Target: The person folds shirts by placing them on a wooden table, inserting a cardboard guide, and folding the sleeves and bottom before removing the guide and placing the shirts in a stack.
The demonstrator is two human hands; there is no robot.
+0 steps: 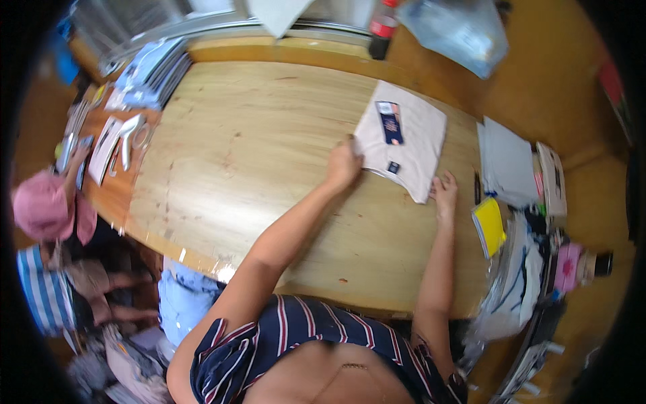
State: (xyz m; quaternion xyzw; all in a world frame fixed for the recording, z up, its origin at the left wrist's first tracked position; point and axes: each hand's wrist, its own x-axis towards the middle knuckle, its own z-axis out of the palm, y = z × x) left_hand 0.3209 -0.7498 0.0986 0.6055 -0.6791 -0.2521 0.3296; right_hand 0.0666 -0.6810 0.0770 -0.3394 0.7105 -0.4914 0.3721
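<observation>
Where the view begins at far left, another person in a soft pink cloth hat (44, 205) leans in beside a smaller reddish wooden surface (128, 185). On it, toward the back, rises a neat stack of folded blue garments (149, 77), with a smooth white curved plastic tool (128, 137) nearer the front. Next comes a broad wooden bench (229, 155), pale, grained and scuffed with small dark marks, its front edge curved by the lens. On its right half lies the main thing, a folded pale pink garment (420, 131), flat, soft and roughly four-sided, set at a slant. A long dark tag (389, 123) lies on it, above a small dark square label (393, 167). Behind it stands a dark bottle with a red cap (381, 34). Further right are a slim black pen (477, 188), a bright yellow pouch (488, 225) and a stack of thin whitish sheets (508, 161).

Of the wearer's bare arms, the left stretches diagonally forward; its hand (345, 163) curls at the garment's left edge, though whether it pinches the cloth cannot be told. The right reaches nearly straight ahead, its hand (444, 188) ungripping, fingers loosely spread by the near right corner.
</observation>
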